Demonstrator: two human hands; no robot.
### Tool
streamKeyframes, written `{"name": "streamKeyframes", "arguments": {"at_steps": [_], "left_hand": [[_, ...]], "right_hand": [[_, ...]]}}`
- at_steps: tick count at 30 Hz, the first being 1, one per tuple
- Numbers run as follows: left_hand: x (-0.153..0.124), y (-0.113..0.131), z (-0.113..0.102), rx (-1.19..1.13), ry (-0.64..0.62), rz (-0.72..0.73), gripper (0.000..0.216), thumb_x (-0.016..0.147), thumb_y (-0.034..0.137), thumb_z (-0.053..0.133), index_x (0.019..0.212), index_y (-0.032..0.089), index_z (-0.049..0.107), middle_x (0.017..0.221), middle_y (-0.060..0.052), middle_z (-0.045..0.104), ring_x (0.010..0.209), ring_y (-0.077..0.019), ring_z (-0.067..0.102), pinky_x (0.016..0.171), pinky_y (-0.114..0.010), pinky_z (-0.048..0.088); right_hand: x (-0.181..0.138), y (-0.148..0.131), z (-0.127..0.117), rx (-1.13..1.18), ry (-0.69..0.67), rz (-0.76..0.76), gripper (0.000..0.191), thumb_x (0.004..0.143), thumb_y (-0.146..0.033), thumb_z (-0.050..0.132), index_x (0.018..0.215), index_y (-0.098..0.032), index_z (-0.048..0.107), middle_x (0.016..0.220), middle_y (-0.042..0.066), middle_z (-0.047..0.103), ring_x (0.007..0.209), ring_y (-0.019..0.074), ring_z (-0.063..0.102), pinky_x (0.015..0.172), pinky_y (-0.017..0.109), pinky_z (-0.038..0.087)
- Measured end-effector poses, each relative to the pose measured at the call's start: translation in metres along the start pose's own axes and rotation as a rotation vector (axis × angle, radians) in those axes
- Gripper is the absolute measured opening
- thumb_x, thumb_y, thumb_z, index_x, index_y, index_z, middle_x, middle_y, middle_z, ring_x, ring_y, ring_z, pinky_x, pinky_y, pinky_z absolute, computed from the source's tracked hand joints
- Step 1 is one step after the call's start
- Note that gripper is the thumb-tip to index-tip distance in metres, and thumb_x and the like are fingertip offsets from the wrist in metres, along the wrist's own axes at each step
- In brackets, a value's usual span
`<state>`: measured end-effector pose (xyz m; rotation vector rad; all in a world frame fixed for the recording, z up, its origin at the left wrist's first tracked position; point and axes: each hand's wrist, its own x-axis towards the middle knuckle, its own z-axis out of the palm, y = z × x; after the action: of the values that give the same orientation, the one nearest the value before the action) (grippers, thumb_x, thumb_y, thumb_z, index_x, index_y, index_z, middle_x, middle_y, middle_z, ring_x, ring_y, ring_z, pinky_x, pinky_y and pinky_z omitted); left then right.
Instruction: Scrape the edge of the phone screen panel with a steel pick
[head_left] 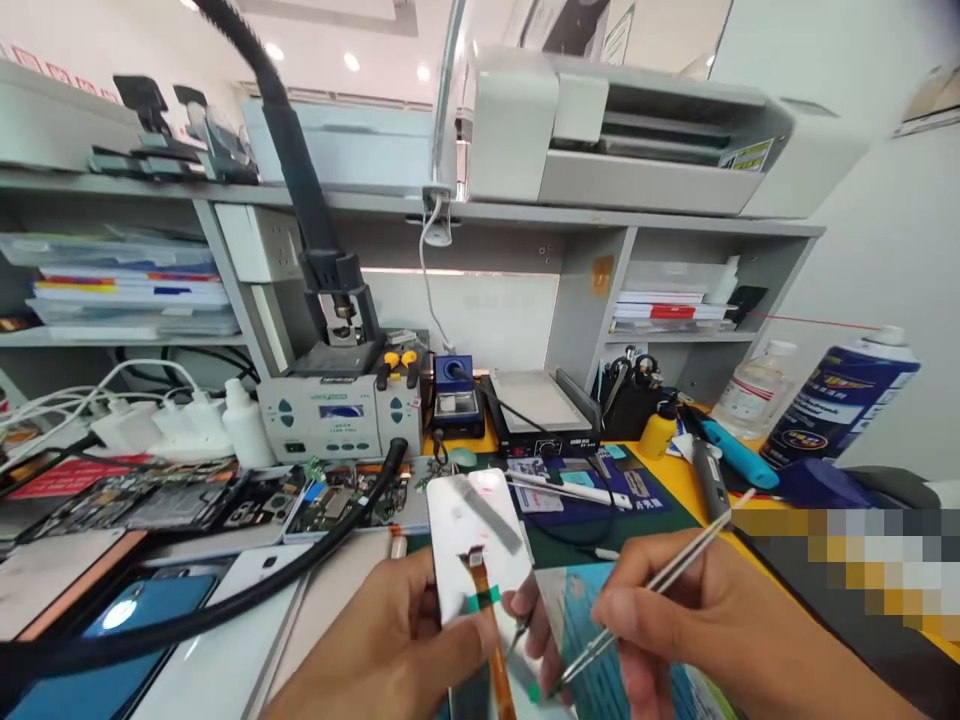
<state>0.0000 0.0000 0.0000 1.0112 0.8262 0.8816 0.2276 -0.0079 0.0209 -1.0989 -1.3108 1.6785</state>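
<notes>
on a cluttered repair bench (697, 485), left hand (390, 650) grips a phone screen (476, 545); right hand (675, 620) pinches tweezers (652, 580).

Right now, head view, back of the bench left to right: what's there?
White squeeze bottle → rework station → blue soldering stand → black hot plate → yellow bottle → clear bottle → blue spray can. In front: left hand holds the phone screen, right hand holds tweezers.

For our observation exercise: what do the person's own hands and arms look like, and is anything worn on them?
Both the left hand and the right hand are bare: no gloves, rings or watch show. The forearms in view carry no sleeves. Nails are short and plain.
</notes>
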Motion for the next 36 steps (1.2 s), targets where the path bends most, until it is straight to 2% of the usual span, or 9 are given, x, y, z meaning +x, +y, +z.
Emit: {"name": "streamKeyframes", "arguments": {"at_steps": [3, 5, 8, 11, 15, 18, 24, 31, 36], "left_hand": [[0.002, 0.006, -0.003, 0.017, -0.028, -0.001, 0.035, 0.070, 0.044, 0.089, 0.090, 0.018, 0.077, 0.081, -0.007, 0.077, 0.065, -0.0199, 0.070, 0.065, -0.029, 0.052], [0.004, 0.007, -0.011, 0.119, 0.019, -0.003, 0.038, 0.070, 0.047, 0.087, 0.092, 0.018, 0.077, 0.083, -0.006, 0.076, 0.074, -0.0227, 0.070, 0.073, -0.032, 0.053], [0.004, 0.005, -0.026, 0.479, 0.175, -0.020, 0.036, 0.070, 0.048, 0.083, 0.090, 0.019, 0.077, 0.073, 0.001, 0.067, 0.065, -0.0165, 0.058, 0.061, -0.025, 0.041], [0.004, 0.004, -0.033, 0.749, 0.266, -0.072, 0.032, 0.069, 0.050, 0.078, 0.075, 0.020, 0.069, 0.061, 0.007, 0.050, 0.055, -0.0120, 0.038, 0.054, -0.025, 0.025], [0.004, 0.006, -0.030, 0.884, 0.308, -0.175, 0.041, 0.069, 0.058, 0.072, 0.065, 0.023, 0.052, 0.058, 0.009, 0.037, 0.056, -0.0124, 0.032, 0.056, -0.028, 0.022], [0.004, 0.008, -0.027, 0.972, 0.345, -0.213, 0.046, 0.066, 0.064, 0.069, 0.061, 0.024, 0.045, 0.057, 0.009, 0.036, 0.058, -0.0134, 0.032, 0.056, -0.029, 0.022], [0.004, 0.003, -0.031, 1.081, 0.380, -0.238, 0.047, 0.067, 0.067, 0.065, 0.061, 0.024, 0.048, 0.056, 0.007, 0.042, 0.056, -0.0141, 0.038, 0.055, -0.029, 0.022], [0.006, -0.003, -0.037, 1.180, 0.327, -0.380, 0.052, 0.066, 0.075, 0.059, 0.059, 0.025, 0.049, 0.056, 0.005, 0.044, 0.056, -0.0154, 0.041, 0.053, -0.031, 0.023], [0.007, -0.004, -0.037, 1.222, 0.316, -0.349, 0.051, 0.071, 0.072, 0.057, 0.056, 0.025, 0.046, 0.056, 0.005, 0.040, 0.056, -0.0152, 0.040, 0.053, -0.031, 0.022]], "right_hand": [[0.006, 0.008, -0.004, -0.006, -0.092, 0.106, 0.039, 0.088, -0.048, 0.082, 0.075, -0.016, 0.064, 0.059, 0.000, 0.070, 0.045, 0.0109, 0.066, 0.043, 0.013, 0.051], [0.010, 0.014, -0.006, -0.011, -0.175, 0.160, 0.040, 0.090, -0.049, 0.079, 0.075, -0.016, 0.062, 0.059, 0.000, 0.069, 0.044, 0.0115, 0.066, 0.042, 0.014, 0.052], [0.015, 0.020, -0.007, 0.010, -0.251, 0.180, 0.037, 0.092, -0.047, 0.078, 0.079, -0.015, 0.063, 0.064, 0.001, 0.071, 0.048, 0.0116, 0.070, 0.046, 0.014, 0.054], [0.014, 0.025, -0.006, 0.060, -0.210, 0.167, 0.033, 0.091, -0.043, 0.081, 0.084, -0.015, 0.064, 0.068, 0.000, 0.072, 0.047, 0.0085, 0.068, 0.048, 0.011, 0.054], [0.010, 0.028, -0.002, 0.025, -0.110, 0.163, 0.033, 0.090, -0.043, 0.082, 0.081, -0.015, 0.067, 0.064, 0.000, 0.071, 0.044, 0.0053, 0.063, 0.049, 0.009, 0.053], [0.009, 0.025, 0.002, -0.040, -0.064, 0.199, 0.036, 0.087, -0.046, 0.083, 0.077, -0.015, 0.068, 0.063, 0.000, 0.071, 0.046, 0.0056, 0.064, 0.046, 0.007, 0.049], [0.010, 0.017, 0.007, -0.108, 0.016, 0.240, 0.037, 0.083, -0.047, 0.085, 0.071, -0.017, 0.067, 0.061, 0.001, 0.071, 0.046, 0.0085, 0.064, 0.040, 0.009, 0.047], [0.011, 0.022, -0.005, -0.042, -0.081, 0.254, 0.043, 0.084, -0.052, 0.086, 0.080, -0.013, 0.068, 0.066, 0.004, 0.074, 0.049, 0.0101, 0.067, 0.043, 0.011, 0.051], [0.009, 0.025, -0.004, -0.034, -0.052, 0.251, 0.043, 0.085, -0.051, 0.086, 0.083, -0.012, 0.068, 0.069, 0.004, 0.075, 0.050, 0.0083, 0.066, 0.043, 0.010, 0.051]]}}
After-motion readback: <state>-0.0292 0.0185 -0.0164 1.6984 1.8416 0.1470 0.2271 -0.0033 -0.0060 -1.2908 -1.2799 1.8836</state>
